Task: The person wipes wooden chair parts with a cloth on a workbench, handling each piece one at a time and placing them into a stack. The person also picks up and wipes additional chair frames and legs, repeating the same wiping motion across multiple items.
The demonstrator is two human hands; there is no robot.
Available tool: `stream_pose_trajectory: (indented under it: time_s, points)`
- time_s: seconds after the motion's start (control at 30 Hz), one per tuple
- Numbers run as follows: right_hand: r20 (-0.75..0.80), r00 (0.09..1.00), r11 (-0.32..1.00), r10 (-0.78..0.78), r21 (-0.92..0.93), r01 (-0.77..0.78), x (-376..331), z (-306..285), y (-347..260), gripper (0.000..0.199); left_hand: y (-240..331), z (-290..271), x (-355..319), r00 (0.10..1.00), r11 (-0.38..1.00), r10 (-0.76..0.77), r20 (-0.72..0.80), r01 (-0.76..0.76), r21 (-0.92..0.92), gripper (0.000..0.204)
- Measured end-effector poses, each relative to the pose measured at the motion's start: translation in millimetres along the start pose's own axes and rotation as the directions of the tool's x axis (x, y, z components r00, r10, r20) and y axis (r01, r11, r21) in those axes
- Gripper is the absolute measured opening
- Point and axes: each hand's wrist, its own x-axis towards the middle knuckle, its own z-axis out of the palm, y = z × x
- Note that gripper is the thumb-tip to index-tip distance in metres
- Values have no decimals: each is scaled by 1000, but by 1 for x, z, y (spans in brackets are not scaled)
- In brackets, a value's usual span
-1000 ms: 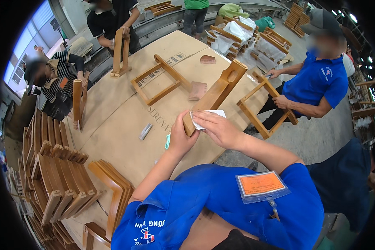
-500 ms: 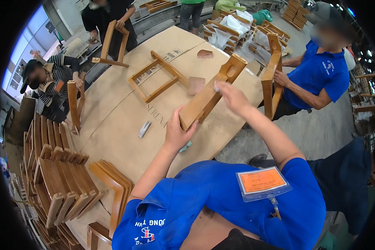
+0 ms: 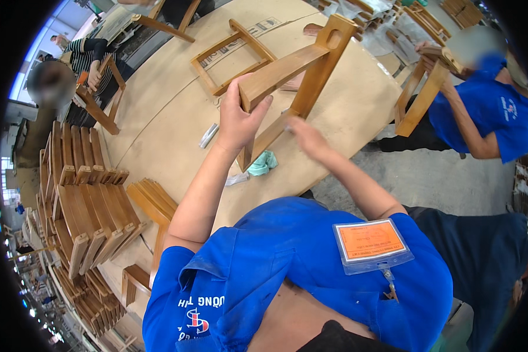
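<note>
My left hand [image 3: 242, 117] grips the near end of a brown wooden frame [image 3: 311, 82], thumb and fingers wrapped round its top rail. The frame is raised and tilted above the table, its post with an oval slot pointing to the far right. My right hand [image 3: 308, 139] is at the frame's lower rail near the post, fingertips pressed together against the wood. It is a little blurred, and whatever small thing its fingers hold is hidden. Below the frame a pale green cloth [image 3: 263, 163] lies crumpled beside a whitish strip [image 3: 237, 179]. A silvery tube-like piece [image 3: 208, 135] lies left of my left hand.
The table [image 3: 164, 117] is covered with brown cardboard. Another wooden frame [image 3: 207, 76] lies flat on it. Stacked wooden parts [image 3: 94, 217] crowd the left side. Co-workers hold frames at left, at the far side and at right, where one wears a blue shirt [image 3: 481, 108].
The frame has been turned so that its open side shows. My right hand has moved from the upper face down to the lower rail. My view has shifted; the right co-worker has raised a frame.
</note>
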Motion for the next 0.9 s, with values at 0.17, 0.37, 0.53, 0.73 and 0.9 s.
stream_pose_trajectory:
  time_s: [0.17,0.37,0.53,0.73,0.9]
  points:
    - [187,879,895,-438,3,446,6,51,15,44,-2,13,1,1000,1000,10,24,-10,8,49]
    - [138,954,959,-267,-57,276,15,47,68,41,-3,2,6,1000,1000,-3,21,3,-30,50]
    - [280,725,772,-629,115,626,28,60,47,41,-2,9,8,999,998,-6,46,9,-64,50]
    - [267,935,971,-233,22,236,36,47,71,44,1,7,15,995,998,-36,93,42,-55,52]
    - [178,869,883,-462,183,432,28,63,47,39,1,13,13,994,992,-74,76,81,-94,53]
